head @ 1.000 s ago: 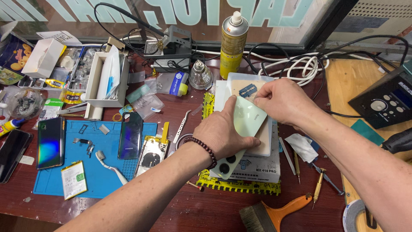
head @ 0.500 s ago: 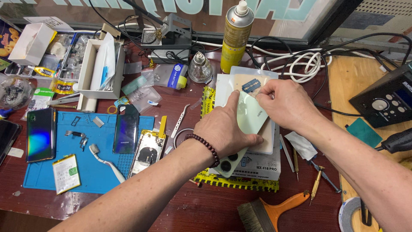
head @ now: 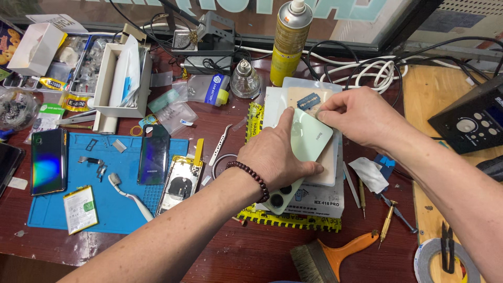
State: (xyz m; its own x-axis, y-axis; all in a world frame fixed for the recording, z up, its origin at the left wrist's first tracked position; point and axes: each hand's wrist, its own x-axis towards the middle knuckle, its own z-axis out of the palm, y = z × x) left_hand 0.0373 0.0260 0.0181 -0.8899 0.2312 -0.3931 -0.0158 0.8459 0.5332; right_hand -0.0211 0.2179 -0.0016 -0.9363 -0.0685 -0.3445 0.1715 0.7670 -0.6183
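Both hands (head: 277,157) (head: 351,112) pinch glossy mint phone back (head: 309,137).

1. a pale green phone back cover (head: 309,140) of smooth plastic with a soft satin sheen is held by the left hand (head: 275,160) and the right hand (head: 356,118).
2. a bracelet (head: 253,178) of dark, glossy round beads is worn on the left wrist.
3. the work mat (head: 120,209) is made of matt blue rubber.
4. a glossy glass screen is shown by the dark phone (head: 48,161).
5. the spray can (head: 288,44) is of shiny yellow metal.
6. the brush (head: 335,257) has a smooth orange handle and coarse bristles.
7. the tabletop (head: 251,257) is seen as worn, reddish-brown wood.
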